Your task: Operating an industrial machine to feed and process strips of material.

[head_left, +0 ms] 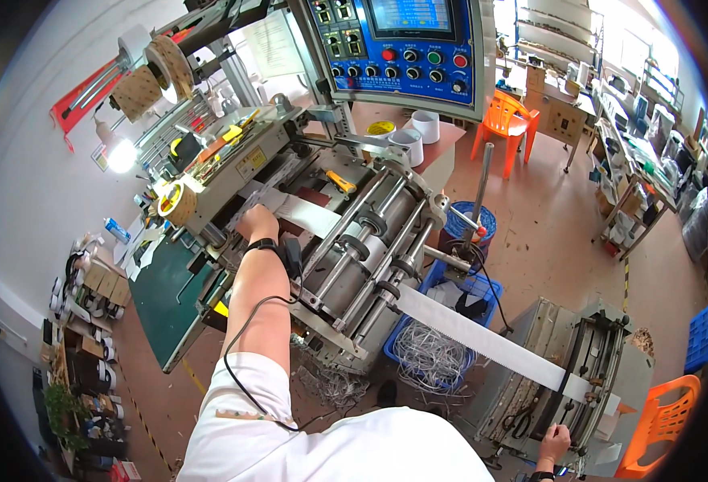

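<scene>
My left arm reaches forward over the roller machine [360,241]. My left hand [256,223] is at the machine's left side, beside a white strip [310,215] that runs under the rollers; its fingers are mostly hidden behind the back of the hand. From the rollers a long white paper band [482,339] with a toothed edge stretches to a second, smaller machine [583,377] at the lower right. At that machine's near edge is my right hand [556,442], fingers curled closed; what they hold, if anything, cannot be made out. Black-handled scissors [519,421] lie near it.
A blue control panel [406,60] hangs above the rollers. Below the band stands a blue crate [390,347] with shredded paper strips [434,353]. An orange-handled cutter [340,181] lies on the machine. Orange chairs [505,120] and a blue drum [470,221] stand to the right.
</scene>
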Demonstrator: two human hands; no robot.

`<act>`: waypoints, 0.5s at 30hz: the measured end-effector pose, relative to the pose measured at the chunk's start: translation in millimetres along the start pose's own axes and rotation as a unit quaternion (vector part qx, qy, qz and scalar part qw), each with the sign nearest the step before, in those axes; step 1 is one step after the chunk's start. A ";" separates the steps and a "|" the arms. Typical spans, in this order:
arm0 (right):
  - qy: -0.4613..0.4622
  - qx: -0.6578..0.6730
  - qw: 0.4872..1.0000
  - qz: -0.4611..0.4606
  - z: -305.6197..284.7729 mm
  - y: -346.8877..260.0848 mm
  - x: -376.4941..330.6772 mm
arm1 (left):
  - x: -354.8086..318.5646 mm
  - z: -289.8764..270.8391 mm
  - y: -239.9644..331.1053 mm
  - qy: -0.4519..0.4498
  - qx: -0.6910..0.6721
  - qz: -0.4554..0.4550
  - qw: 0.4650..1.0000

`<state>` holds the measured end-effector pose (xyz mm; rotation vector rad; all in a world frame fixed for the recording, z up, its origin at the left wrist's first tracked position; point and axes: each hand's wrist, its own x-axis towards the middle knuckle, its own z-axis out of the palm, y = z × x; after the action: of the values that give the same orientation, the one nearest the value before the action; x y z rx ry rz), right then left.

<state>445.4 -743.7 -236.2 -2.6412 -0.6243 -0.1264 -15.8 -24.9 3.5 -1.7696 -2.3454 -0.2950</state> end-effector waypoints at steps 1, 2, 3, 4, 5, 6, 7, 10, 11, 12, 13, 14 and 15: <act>0.005 0.004 1.000 -0.003 1.1 0.0 -0.3 | 1.2 1.4 -3.9 -0.001 0.001 -0.002 1.000; 0.004 0.003 1.000 -0.004 2.2 0.5 0.5 | 2.8 2.7 -5.1 0.002 0.008 -0.001 1.000; 0.013 0.009 1.000 -0.008 1.6 2.8 -0.5 | 4.4 6.4 1.9 0.004 0.012 0.007 1.000; 0.024 0.015 1.000 -0.011 1.5 5.5 -1.7 | 5.3 9.7 9.3 0.005 0.013 0.016 1.000; 0.038 0.016 0.999 -0.006 -3.5 10.0 -7.4 | 7.9 15.7 17.1 -0.027 0.068 0.053 0.996; 0.047 0.027 0.998 -0.025 1.0 9.0 -6.3 | 16.6 19.8 17.5 -0.057 0.120 0.095 0.987; 0.068 0.022 0.997 -0.024 -6.8 2.9 -7.0 | 18.8 23.6 24.5 -0.059 0.139 0.125 0.981; 0.075 0.036 0.996 -0.031 -12.8 -20.0 -1.5 | 22.9 16.9 6.2 -0.057 0.178 0.307 0.933; 0.039 0.011 0.999 -0.035 -13.7 -25.8 5.2 | 48.1 34.7 -18.7 -0.056 0.159 0.286 0.943; 0.045 0.012 0.998 -0.031 -14.5 -21.9 4.2 | 38.6 36.7 -7.1 -0.034 -0.053 0.212 0.975; 0.036 0.019 0.999 -0.020 -16.5 -22.5 4.7 | 39.0 35.9 -2.4 -0.046 -0.083 0.283 0.954; 0.071 0.004 0.996 -0.058 -5.4 -6.4 2.0 | 38.8 38.8 7.9 -0.058 -0.079 0.296 0.950; 0.075 0.018 0.995 -0.065 -3.4 -3.8 3.0 | 37.2 38.2 6.1 -0.067 -0.068 0.297 0.950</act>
<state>446.4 -740.9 -231.1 -2.5262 -0.7385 -0.3454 -21.2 21.5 -23.1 -2.5191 -1.7724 -0.2495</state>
